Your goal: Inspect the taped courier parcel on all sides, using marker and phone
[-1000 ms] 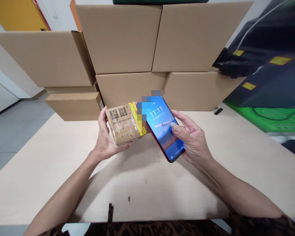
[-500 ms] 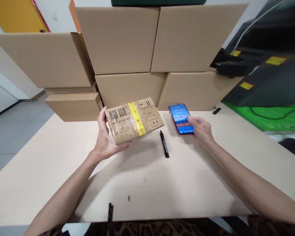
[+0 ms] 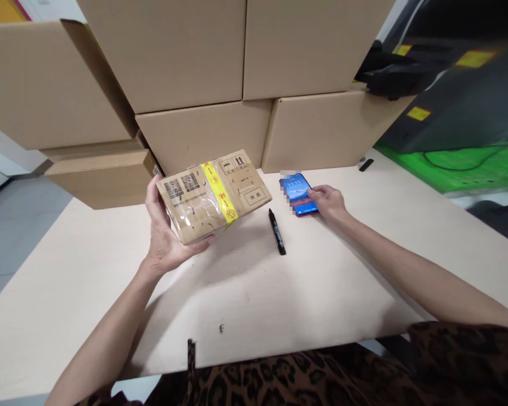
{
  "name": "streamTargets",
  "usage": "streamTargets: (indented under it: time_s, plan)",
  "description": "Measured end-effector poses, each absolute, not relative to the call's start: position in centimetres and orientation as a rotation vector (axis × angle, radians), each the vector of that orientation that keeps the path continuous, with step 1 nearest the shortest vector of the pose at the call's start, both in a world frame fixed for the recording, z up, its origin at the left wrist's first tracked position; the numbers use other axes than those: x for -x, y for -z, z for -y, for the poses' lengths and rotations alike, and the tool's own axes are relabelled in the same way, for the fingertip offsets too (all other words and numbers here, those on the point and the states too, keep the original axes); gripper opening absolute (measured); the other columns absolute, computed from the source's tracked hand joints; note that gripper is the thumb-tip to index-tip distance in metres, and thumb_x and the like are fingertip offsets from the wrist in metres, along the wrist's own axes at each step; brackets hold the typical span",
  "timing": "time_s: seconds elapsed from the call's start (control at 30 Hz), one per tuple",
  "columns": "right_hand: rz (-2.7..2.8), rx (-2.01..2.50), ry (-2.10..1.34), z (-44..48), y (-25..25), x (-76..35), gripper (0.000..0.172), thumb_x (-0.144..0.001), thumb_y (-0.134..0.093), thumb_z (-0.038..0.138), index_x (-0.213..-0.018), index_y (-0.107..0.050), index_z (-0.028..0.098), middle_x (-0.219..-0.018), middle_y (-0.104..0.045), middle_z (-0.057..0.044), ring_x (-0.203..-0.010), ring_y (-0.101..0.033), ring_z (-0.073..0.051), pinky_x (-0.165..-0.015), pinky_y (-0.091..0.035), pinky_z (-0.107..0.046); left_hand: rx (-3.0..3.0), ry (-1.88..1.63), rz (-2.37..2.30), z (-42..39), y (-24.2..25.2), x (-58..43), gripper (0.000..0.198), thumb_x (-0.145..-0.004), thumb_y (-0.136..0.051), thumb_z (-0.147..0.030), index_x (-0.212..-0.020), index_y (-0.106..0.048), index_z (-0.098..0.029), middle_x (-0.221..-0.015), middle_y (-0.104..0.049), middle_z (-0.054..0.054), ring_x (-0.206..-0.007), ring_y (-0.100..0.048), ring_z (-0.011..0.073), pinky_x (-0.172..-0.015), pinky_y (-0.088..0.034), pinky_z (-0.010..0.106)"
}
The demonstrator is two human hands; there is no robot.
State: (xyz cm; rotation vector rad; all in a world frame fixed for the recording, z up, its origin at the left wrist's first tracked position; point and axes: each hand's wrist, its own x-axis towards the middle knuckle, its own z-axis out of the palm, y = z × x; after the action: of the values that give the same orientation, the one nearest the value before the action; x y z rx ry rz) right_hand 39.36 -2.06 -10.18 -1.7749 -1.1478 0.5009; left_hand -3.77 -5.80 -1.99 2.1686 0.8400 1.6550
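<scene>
My left hand [image 3: 163,237] grips a small brown cardboard box [image 3: 186,217] by its left end, holding it tilted above the table. Yellow tape with red lettering runs across the box's printed face, which also carries two square codes. Over to the right, my right hand [image 3: 329,202] pinches a smartphone [image 3: 300,194] at its right edge, thumb on the front. The phone's screen is lit and reads 11:11; its rim looks red. On the table between the two hands lies a black marker pen [image 3: 276,232], touched by neither.
Large cardboard boxes [image 3: 203,135] are stacked along the table's far side, with more boxes [image 3: 101,177] at the left. A small black object [image 3: 366,164] lies near the right rear edge of the pale table [image 3: 254,304]. A green surface [image 3: 432,169] lies beyond it.
The whole view has shifted, with the boxes tipping and the table's front edge rising. Both hands keep their hold on the small box and the phone.
</scene>
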Motion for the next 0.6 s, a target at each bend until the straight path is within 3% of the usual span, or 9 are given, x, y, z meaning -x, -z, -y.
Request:
streamTargets:
  time_s: [0.1,0.23,0.37,0.5,0.6]
  plan:
    - [1.25,1.895,-0.427,2.7,9.7,-39.5,0.029,-0.079,-0.072,0.043,-0.095,-0.07,0.019,-0.084,-0.076,-0.011,-0.087,-0.074,-0.033,-0.09,-0.057,-0.051,-2.185,-1.658,-0.832,5.8,1.9,3.7,0.155,-0.031,-0.095,-0.085,-0.163,-0.025,-0.042,-0.151,-0.039,0.01,-0.139,-0.051,0.0393,-0.118,-0.047,0.061]
    - [1.405,1.963,-0.327,3.7,9.5,-39.1,0.044,-0.086,-0.064,0.041,-0.121,-0.072,0.015,-0.107,-0.077,-0.019,-0.109,-0.071,-0.038,-0.105,-0.051,-0.055,-2.18,-1.656,-0.817,5.8,1.9,3.6,0.155,-0.032,-0.095,-0.085,-0.162,-0.024,-0.042,-0.15,-0.038,0.01,-0.138,-0.051,0.0385,-0.116,-0.048,0.061]
    - [1.482,1.974,-0.269,4.3,9.3,-38.8,0.05,-0.087,-0.06,0.038,-0.128,-0.071,0.011,-0.116,-0.073,-0.024,-0.113,-0.069,-0.041,-0.108,-0.05,-0.059,-2.134,-1.66,-0.846,5.8,1.9,3.5,0.154,-0.031,-0.096,-0.084,-0.161,-0.025,-0.041,-0.15,-0.039,0.01,-0.141,-0.05,0.0398,-0.116,-0.049,0.061]
    - [1.559,1.868,-0.261,5.0,8.0,-37.6,0.048,-0.092,-0.057,0.048,-0.124,-0.073,0.016,-0.119,-0.072,-0.021,-0.109,-0.07,-0.037,-0.106,-0.053,-0.057,-2.123,-1.672,-0.858,5.9,1.7,3.4,0.153,-0.032,-0.096,-0.084,-0.16,-0.027,-0.039,-0.15,-0.04,0.01,-0.144,-0.048,0.0421,-0.119,-0.046,0.064]
    - [1.664,1.52,-0.331,5.4,6.3,-35.2,0.055,-0.093,-0.062,0.062,-0.132,-0.07,0.024,-0.127,-0.071,-0.014,-0.111,-0.07,-0.031,-0.105,-0.055,-0.052,-2.124,-1.661,-0.863,6.0,1.7,3.5,0.152,-0.035,-0.096,-0.084,-0.162,-0.026,-0.038,-0.151,-0.041,0.011,-0.145,-0.049,0.0423,-0.12,-0.047,0.064]
